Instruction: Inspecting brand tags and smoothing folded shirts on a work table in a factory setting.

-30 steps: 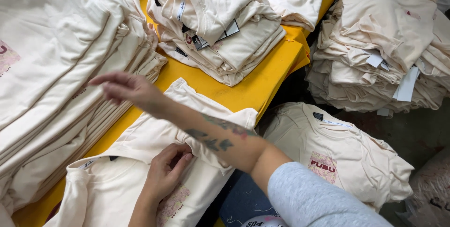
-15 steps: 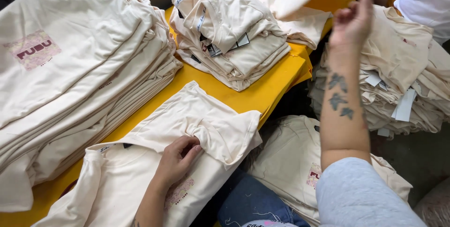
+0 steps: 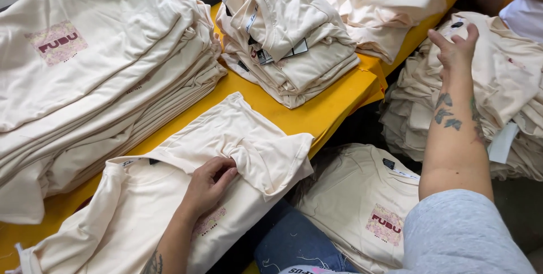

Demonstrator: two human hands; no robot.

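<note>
Pressing flat on the folded shirt [image 3: 226, 161] at lower centre, fingers together at its tuck, the left hand [image 3: 206, 186] was nearer, shirt's long axis running lower left to upper right, while the right hand [image 3: 455, 47] spread on the stack [image 3: 509, 87] upper right.

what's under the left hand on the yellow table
The left hand presses on a folded cream t-shirt, where a sleeve is turned over its chest. The shirt lies on the yellow table. Its print is mostly covered by the hand.
</note>
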